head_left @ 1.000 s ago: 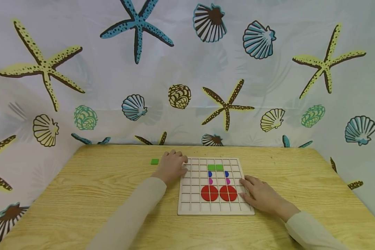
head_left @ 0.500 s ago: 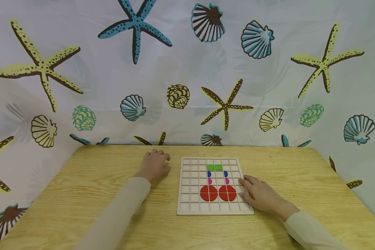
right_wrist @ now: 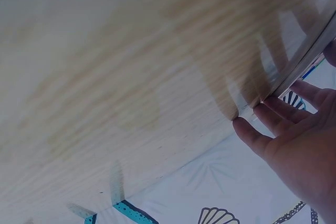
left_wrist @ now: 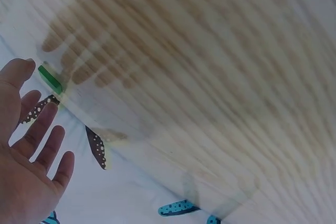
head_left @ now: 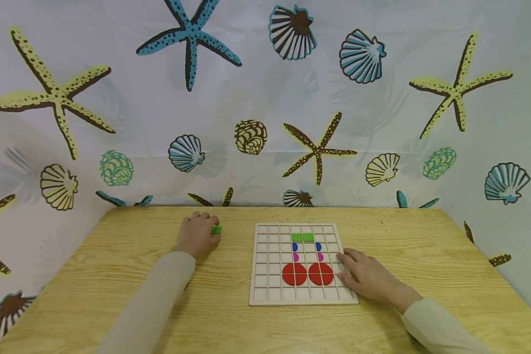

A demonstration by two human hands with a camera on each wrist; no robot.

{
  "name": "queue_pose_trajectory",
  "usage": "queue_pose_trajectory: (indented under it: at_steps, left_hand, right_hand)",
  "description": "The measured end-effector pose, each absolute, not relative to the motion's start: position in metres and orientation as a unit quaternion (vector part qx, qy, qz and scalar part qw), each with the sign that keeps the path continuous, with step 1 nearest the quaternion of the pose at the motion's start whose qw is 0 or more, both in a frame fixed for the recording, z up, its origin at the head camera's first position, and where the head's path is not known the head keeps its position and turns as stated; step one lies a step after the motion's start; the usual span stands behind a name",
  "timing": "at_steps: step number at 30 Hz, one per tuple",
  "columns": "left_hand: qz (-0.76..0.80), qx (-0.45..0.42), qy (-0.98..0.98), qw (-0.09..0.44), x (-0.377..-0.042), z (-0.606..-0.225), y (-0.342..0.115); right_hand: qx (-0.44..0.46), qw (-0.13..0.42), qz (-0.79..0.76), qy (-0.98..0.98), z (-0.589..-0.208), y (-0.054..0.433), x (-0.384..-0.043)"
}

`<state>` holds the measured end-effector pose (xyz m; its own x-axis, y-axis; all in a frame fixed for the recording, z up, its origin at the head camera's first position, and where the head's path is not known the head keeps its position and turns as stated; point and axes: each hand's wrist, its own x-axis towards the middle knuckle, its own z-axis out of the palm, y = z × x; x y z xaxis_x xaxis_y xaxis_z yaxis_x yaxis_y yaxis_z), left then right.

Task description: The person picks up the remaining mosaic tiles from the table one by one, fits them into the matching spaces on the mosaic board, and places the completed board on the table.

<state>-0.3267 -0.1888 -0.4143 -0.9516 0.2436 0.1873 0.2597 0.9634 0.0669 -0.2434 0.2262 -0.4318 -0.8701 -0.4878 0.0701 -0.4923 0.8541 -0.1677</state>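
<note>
In the head view my left hand (head_left: 198,234) is at the left of the table, its fingertips beside a small green square tile (head_left: 217,230). The left wrist view shows that tile lying on the tabletop just past the thumb tip, the fingers spread and loosely bent around nothing. A pale grid board (head_left: 262,281) lies to the right. My right hand (head_left: 373,276) rests at its right edge, thumb and fingertips touching the rim. On the board sit two red discs (head_left: 294,274), two green squares (head_left: 297,237), two blue half-circles (head_left: 295,247) and two pink half-circles (head_left: 296,257).
The wooden table (head_left: 137,255) reaches back to a white curtain (head_left: 265,182) printed with starfish and shells, which also hangs along both sides. Bare wood lies between the green tile and the board.
My left hand has moved left from the board's upper left corner, passing over the loose green tile, which now shows at its fingertips. The right hand stays at the board's edge.
</note>
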Motion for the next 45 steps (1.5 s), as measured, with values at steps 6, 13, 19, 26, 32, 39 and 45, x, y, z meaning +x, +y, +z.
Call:
queue_pose_trajectory:
  at_steps: [6,13,19,26,32,39,45]
  left_hand:
    - [-0.053,-0.114,-0.988,0.094,-0.326,-0.417,-0.192]
    - [-0.052,-0.111,-0.987,0.1,-0.328,-0.42,-0.193]
    - [-0.059,-0.113,-0.987,0.101,-0.333,-0.424,-0.194]
    - [-0.069,-0.113,-0.988,0.082,-0.338,-0.428,-0.198]
    - [-0.075,-0.114,-0.988,0.073,-0.337,-0.424,-0.197]
    - [-0.085,-0.11,-0.988,0.066,-0.332,-0.418,-0.194]
    - [-0.093,-0.11,-0.988,0.06,-0.33,-0.415,-0.194]
  right_hand:
    - [0.253,0.008,0.091,-0.963,-0.433,0.226,-0.243]
    - [0.255,0.009,0.091,-0.963,-0.432,0.226,-0.243]
    - [0.261,0.016,0.087,-0.961,-0.432,0.227,-0.243]
    - [0.258,0.015,0.086,-0.962,-0.433,0.227,-0.244]
    - [0.259,0.018,0.086,-0.962,-0.434,0.228,-0.245]
    - [0.262,0.023,0.086,-0.961,-0.434,0.228,-0.244]
    - [0.265,0.025,0.086,-0.96,-0.434,0.227,-0.244]
